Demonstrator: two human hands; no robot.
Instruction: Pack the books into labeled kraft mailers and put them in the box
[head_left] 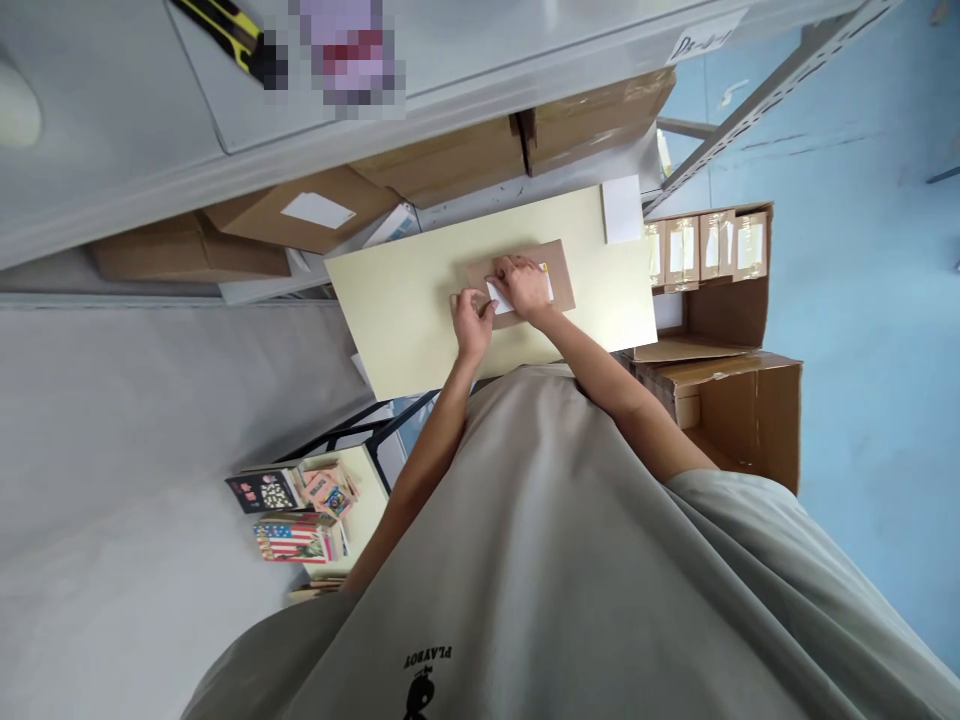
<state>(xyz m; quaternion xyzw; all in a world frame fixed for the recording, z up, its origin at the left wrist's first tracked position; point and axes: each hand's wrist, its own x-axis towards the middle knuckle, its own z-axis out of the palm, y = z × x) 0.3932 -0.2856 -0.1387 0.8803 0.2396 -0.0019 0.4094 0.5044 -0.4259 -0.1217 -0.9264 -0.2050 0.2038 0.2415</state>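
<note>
A flat brown cardboard parcel lies on the pale yellow tabletop, with a white label on its upper face. My left hand is at the label's left edge, thumb and forefinger closed in a pinch there. Over the label rests my right hand, its fingers curled and bunched near the same edge. A yellow-marked part of the label shows past the right hand's knuckles. The hands hide most of the label, so its print and the exact finger contact cannot be made out.
The tabletop carries a white stack at its right corner. Cardboard boxes line the shelf behind. Open cartons stand at right. A yellow-black utility knife lies on the upper shelf. Books sit at lower left.
</note>
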